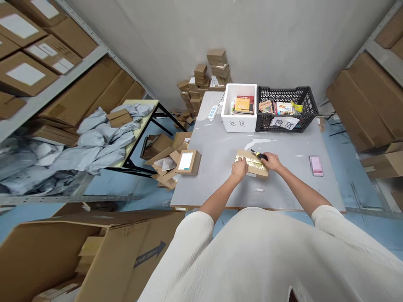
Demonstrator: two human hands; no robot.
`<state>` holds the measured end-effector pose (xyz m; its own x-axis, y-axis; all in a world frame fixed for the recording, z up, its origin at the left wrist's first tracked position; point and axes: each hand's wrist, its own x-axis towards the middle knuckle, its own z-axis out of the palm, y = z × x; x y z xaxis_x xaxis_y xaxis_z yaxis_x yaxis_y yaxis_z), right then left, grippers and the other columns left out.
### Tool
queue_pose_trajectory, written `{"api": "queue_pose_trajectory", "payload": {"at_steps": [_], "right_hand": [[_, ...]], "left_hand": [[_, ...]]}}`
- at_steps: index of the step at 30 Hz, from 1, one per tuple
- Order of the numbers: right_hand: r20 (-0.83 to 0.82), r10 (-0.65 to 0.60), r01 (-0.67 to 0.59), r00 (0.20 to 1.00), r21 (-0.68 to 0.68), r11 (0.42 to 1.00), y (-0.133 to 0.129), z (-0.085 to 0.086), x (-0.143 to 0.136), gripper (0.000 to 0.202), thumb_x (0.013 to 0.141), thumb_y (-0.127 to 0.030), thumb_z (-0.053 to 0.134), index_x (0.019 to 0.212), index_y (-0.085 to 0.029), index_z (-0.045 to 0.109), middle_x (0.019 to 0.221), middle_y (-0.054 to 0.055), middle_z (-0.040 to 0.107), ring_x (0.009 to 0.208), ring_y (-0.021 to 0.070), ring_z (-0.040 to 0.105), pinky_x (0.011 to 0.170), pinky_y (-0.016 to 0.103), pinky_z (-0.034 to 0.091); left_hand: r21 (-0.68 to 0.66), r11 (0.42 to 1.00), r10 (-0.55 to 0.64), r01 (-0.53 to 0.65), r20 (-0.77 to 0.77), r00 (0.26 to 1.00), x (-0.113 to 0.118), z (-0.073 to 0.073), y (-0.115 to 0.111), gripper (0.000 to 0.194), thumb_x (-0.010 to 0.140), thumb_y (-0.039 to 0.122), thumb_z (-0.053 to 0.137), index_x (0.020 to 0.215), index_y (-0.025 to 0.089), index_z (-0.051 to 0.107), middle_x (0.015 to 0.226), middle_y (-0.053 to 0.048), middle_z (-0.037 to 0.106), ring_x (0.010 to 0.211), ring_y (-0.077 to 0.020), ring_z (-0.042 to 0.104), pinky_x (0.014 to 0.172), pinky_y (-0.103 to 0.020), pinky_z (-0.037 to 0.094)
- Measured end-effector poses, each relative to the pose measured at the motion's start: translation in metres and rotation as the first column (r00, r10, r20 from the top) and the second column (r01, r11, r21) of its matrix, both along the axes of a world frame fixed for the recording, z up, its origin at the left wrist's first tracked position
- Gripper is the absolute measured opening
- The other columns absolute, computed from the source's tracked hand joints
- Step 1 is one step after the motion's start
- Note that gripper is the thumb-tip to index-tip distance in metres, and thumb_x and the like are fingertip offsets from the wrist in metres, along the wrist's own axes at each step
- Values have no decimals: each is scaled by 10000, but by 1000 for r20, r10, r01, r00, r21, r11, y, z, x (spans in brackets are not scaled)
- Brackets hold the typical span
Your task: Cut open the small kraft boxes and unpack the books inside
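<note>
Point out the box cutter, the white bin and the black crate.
Box cutter (259, 154): head view, on its body.
White bin (239, 123): head view, on its front wall.
Black crate (264, 126): head view, on its front wall.

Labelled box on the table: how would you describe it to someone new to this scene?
Find the grey table, then its left edge. A small brown box sits there with a white label. Unlike the parcel under the left hand, it shows no shiny tape.
</note>
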<state>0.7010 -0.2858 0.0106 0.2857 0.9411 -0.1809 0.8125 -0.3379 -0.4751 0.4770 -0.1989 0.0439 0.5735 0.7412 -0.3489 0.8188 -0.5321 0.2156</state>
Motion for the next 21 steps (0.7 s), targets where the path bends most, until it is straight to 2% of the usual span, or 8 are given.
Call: {"api": "queue_pose_trajectory", "payload": {"at_steps": [3, 6, 9, 11, 14, 17, 21], "right_hand": [[-18, -14, 13, 1000, -6, 1000, -5, 2, 0, 396, 1038, -397, 538, 1337, -213, 722, 1384, 151, 748, 1293, 354, 635, 1107, 473, 437], [-23, -33, 33, 999, -11, 999, -7, 2, -2, 400, 1046, -401, 524, 1343, -209, 712, 1385, 151, 746, 1305, 354, 631, 1109, 477, 439], [-13, -54, 53, 998, -18, 998, -10, 0, -2, 400, 1042, -411, 520, 1327, -210, 715, 1374, 150, 748, 1275, 353, 644, 1079, 469, 463], [2, -71, 71, 997, -17, 997, -12, -1, -1, 400, 1035, -417, 527, 1316, -208, 720, 1370, 153, 750, 1248, 353, 653, 1057, 461, 479], [13, -97, 98, 995, -20, 995, -18, -3, -2, 401, 1030, -427, 533, 1312, -208, 718, 1347, 147, 765, 1222, 352, 667, 1037, 443, 495], [-23, -120, 119, 993, -20, 993, -25, -3, -5, 403, 1034, -435, 528, 1324, -210, 695, 1311, 140, 784, 1197, 340, 690, 1009, 420, 513], [-119, -183, 183, 976, -14, 983, -34, -4, -12, 380, 1031, -462, 523, 1296, -232, 669, 1238, 113, 802, 1082, 310, 733, 874, 379, 544]], "left_hand": [[-32, 998, -57, 56, -27, 998, 8, 6, -7, 506, 1034, 521, 643, 1424, 204, 587, 1459, -190, 604, 1198, -364, 714, 998, -459, 551], [-50, 993, -110, 107, -66, 992, 10, 8, -12, 591, 951, 451, 771, 1452, 207, 573, 1491, -204, 586, 1217, -392, 707, 992, -473, 549], [-16, 984, -180, 179, -84, 980, 7, 6, -12, 554, 957, 301, 761, 1464, 207, 561, 1484, -210, 594, 1247, -389, 695, 1034, -479, 521], [20, 977, -209, 211, -76, 975, 5, 4, -8, 521, 975, 262, 739, 1460, 207, 557, 1485, -210, 600, 1277, -379, 681, 1080, -482, 493], [67, 982, -173, 177, -52, 983, 4, 0, 3, 443, 1014, 222, 676, 1439, 202, 554, 1480, -205, 619, 1307, -355, 671, 1104, -464, 473], [35, 992, -118, 120, -46, 992, 5, -2, 14, 395, 1043, 190, 621, 1430, 196, 542, 1386, -189, 693, 1259, -327, 707, 1056, -425, 491], [3, 988, -155, 155, -36, 987, 6, 1, 27, 417, 1029, 99, 577, 1431, 203, 537, 1302, -154, 747, 1220, -306, 726, 1026, -393, 494]]}}
